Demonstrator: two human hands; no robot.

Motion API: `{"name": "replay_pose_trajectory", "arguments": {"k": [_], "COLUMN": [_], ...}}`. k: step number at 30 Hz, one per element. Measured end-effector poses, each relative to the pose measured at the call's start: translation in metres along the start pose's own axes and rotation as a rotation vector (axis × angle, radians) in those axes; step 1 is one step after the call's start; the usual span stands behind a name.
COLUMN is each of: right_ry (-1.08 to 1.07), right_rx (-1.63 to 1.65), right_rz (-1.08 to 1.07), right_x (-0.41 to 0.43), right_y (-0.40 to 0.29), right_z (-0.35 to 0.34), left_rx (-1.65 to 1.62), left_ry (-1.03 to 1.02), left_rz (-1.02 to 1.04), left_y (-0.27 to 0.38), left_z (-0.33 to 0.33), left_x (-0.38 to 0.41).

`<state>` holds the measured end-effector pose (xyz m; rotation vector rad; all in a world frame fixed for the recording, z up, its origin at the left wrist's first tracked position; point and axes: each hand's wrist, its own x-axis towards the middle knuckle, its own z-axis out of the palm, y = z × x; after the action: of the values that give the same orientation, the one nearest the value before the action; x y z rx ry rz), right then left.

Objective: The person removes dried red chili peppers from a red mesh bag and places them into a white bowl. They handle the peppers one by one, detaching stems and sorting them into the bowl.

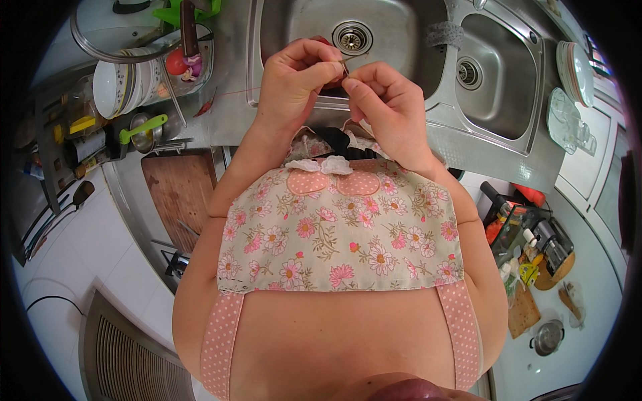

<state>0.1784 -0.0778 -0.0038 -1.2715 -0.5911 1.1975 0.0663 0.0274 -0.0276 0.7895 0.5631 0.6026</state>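
Over the near edge of the large steel sink basin [401,30], my left hand [301,80] and my right hand [386,100] meet fingertip to fingertip. Both pinch a small, thin, brownish piece [345,68], too small to name. Red, shiny surfaces show behind my left fingers and between the hands; most of that red thing is hidden, so I cannot tell its kind or which hand bears it. A dried red chili [205,105] lies on the steel counter to the left, with a thin reddish line running from near it towards my left wrist.
Left of the sink stand stacked bowls [108,90], a glass dish [200,75] with a tomato and a knife, and a green-handled utensil [145,129]. A wooden cutting board [178,200] is lower left. A smaller basin [496,75] and stacked plates [577,72] are at right.
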Motion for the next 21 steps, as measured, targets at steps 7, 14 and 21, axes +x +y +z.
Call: {"name": "replay_pose_trajectory", "arguments": {"k": [7,14,21], "right_ry": [0.009,0.017,0.015], "right_rx": [0.010,0.029,-0.033], "right_rz": [-0.002,-0.018,0.001], "right_x": [0.0007,0.0018,0.0063], "right_y": [0.0013,0.0039,0.0018], "right_z": [-0.0003,0.0005,-0.0039], "left_rx": [0.036,0.024,0.145], "left_ry": [0.006,0.041,0.020], "left_rz": [0.018,0.037,0.079], "left_y": [-0.0013,-0.0022,-0.0079], "left_z": [0.0009,0.0041,0.0022], "left_x": [0.0004,0.0023,-0.0007]}}
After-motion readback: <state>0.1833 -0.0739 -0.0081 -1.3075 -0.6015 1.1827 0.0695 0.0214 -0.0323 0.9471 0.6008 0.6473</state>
